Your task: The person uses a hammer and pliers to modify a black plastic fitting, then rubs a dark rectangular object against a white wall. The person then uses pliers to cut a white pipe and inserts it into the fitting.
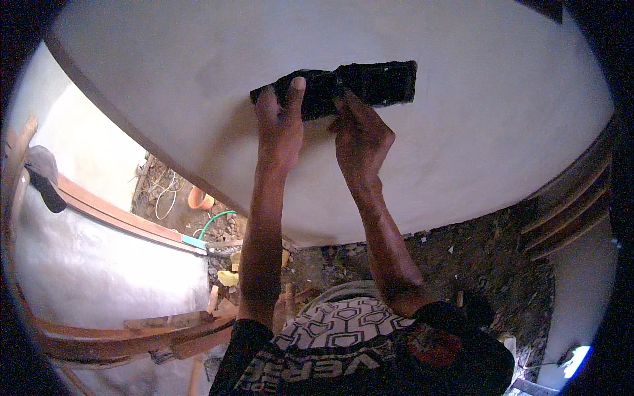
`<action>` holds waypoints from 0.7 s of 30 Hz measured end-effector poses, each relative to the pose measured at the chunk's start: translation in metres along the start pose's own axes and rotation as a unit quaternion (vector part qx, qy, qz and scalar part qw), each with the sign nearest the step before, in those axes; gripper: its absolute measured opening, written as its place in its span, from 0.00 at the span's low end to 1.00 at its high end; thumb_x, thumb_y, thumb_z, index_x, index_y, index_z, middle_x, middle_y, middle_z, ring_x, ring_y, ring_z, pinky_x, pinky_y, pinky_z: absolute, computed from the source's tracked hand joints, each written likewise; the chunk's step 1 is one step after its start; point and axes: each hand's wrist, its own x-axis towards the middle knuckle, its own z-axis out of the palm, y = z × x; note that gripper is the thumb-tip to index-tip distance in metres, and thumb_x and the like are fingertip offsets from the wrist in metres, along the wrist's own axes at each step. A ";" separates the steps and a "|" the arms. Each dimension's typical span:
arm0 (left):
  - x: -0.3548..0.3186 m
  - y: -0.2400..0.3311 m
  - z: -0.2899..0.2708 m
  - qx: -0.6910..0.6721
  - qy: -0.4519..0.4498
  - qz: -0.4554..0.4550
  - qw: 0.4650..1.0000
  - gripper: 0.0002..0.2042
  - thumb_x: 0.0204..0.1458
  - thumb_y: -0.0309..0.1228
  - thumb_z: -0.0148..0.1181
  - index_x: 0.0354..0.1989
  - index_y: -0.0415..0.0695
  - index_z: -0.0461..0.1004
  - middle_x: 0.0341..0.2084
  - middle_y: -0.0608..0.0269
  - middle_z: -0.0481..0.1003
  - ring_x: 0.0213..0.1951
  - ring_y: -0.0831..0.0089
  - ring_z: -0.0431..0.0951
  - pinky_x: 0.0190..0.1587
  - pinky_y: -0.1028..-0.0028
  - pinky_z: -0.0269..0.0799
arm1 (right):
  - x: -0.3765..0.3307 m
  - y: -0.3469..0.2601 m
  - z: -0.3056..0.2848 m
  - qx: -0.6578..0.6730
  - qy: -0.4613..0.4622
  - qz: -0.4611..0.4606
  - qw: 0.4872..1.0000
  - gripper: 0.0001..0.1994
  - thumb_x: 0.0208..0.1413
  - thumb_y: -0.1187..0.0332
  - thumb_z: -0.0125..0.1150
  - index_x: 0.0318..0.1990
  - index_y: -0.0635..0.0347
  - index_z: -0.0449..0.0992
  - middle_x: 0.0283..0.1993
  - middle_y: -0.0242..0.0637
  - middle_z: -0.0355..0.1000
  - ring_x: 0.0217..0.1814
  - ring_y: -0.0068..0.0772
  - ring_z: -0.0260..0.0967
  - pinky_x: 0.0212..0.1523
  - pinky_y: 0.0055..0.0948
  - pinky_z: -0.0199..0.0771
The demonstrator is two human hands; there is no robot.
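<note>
A pale plastered wall (475, 145) fills the upper view. Against it is a long black form in two rectangular parts, with a slight step where they meet. My left hand (281, 132) grips the left black part (319, 99), thumb across its front and fingers at its lower left side. A shadow falls on the wall beneath this part. The right black part (383, 80) has small light dots and a rough edge; whether it is a recess or a solid piece is unclear. At the join, my right hand (363, 142) pinches with thumb and forefinger; what lies between them is hidden.
Through an opening on the left show an orange bucket (200, 198), a green hose (214, 221) and pale cable on rubble. A grey cap (45, 175) hangs at far left. Wooden planks (125, 344) lie lower left. Dark, rough earth (489, 264) runs along the wall's foot.
</note>
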 end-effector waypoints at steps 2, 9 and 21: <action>0.000 0.000 0.003 -0.011 0.004 -0.007 1.000 0.27 0.60 0.51 0.56 0.50 0.34 0.69 0.43 0.51 0.73 0.44 0.62 0.70 0.53 0.62 0.65 | 0.002 0.000 0.000 -0.012 0.009 -0.023 1.000 0.10 0.56 0.81 0.61 0.45 0.68 0.81 0.34 0.43 0.80 0.26 0.23 0.74 0.23 0.24 0.74; -0.002 0.011 0.001 -0.007 0.005 0.017 1.000 0.24 0.60 0.49 0.57 0.46 0.34 0.70 0.38 0.55 0.74 0.40 0.67 0.71 0.49 0.65 0.68 | 0.000 0.002 0.003 -0.007 0.008 -0.022 1.000 0.10 0.56 0.81 0.62 0.46 0.68 0.81 0.33 0.42 0.80 0.26 0.22 0.75 0.24 0.24 0.74; -0.007 0.010 0.003 0.047 0.041 0.031 0.998 0.27 0.59 0.51 0.57 0.42 0.33 0.70 0.35 0.50 0.74 0.38 0.59 0.72 0.46 0.60 0.68 | 0.000 -0.001 -0.001 -0.031 0.000 -0.067 0.997 0.09 0.59 0.77 0.62 0.45 0.70 0.80 0.32 0.44 0.80 0.25 0.24 0.75 0.22 0.25 0.74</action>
